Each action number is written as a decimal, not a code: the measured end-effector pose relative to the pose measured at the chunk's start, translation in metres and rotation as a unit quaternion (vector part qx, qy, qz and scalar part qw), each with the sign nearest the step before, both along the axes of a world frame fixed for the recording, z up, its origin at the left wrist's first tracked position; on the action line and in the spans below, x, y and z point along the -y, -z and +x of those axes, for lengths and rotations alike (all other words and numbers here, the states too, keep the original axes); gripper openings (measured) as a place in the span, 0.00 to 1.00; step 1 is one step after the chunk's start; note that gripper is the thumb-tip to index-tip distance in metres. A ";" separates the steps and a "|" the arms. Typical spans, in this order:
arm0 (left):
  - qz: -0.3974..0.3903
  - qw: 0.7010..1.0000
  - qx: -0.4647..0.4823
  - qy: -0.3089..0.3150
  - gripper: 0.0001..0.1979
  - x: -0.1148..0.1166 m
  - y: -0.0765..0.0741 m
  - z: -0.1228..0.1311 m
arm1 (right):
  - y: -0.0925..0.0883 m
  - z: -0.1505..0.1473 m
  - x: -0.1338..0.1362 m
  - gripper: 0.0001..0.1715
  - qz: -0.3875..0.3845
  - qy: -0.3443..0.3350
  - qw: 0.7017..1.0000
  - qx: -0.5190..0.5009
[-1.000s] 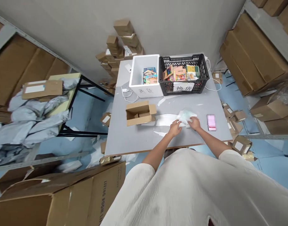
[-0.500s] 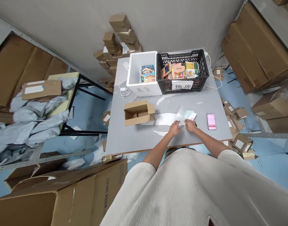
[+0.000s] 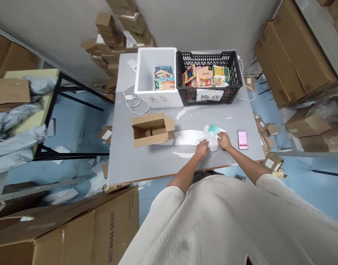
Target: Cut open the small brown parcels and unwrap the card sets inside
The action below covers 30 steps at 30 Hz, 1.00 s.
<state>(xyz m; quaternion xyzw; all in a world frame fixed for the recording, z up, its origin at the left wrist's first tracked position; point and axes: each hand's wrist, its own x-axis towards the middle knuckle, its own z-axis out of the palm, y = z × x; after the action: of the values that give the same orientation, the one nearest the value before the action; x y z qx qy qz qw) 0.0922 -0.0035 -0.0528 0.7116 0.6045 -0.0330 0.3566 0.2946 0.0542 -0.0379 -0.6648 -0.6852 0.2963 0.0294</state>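
Observation:
On the grey table lies a crumpled white translucent wrap (image 3: 212, 142), with a flat green-and-white item (image 3: 214, 129) showing at its far side. My left hand (image 3: 202, 148) has its fingers closed on the wrap's left edge. On the other side, my right hand (image 3: 224, 141) grips the wrap's right edge beside the green-and-white item. A white paper strip (image 3: 188, 137) stretches from my left hand toward an opened cardboard box (image 3: 150, 140), which has smaller brown pieces inside.
Behind stand a white foam box (image 3: 166, 99) and a black plastic crate (image 3: 235, 82), both holding colourful books. A phone (image 3: 242, 140) lies to the right on the table (image 3: 146, 165). A white cable (image 3: 137, 106) is at left. Cartons surround the table.
The view has shifted, so the table's contents sit further left. My right hand has moved slightly away from my left, and more of the wrap and the green patch show.

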 end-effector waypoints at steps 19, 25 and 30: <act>0.036 0.997 -0.027 -0.061 0.16 -0.014 0.014 0.026 | 0.007 0.012 -0.040 0.32 -0.041 0.013 0.990 0.136; 0.020 0.997 -0.016 -0.076 0.16 -0.022 0.011 0.027 | 0.001 0.015 -0.048 0.28 -0.076 0.011 0.985 0.152; 0.015 0.995 -0.008 -0.099 0.16 -0.026 -0.004 0.018 | -0.001 0.017 -0.043 0.15 -0.159 0.075 0.982 0.068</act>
<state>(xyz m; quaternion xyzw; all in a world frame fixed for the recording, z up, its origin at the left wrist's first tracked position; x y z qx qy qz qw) 0.1103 0.0227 -0.0483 0.6529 0.6757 0.0058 0.3423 0.3114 0.0976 -0.0370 -0.7292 -0.5776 0.3527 -0.1008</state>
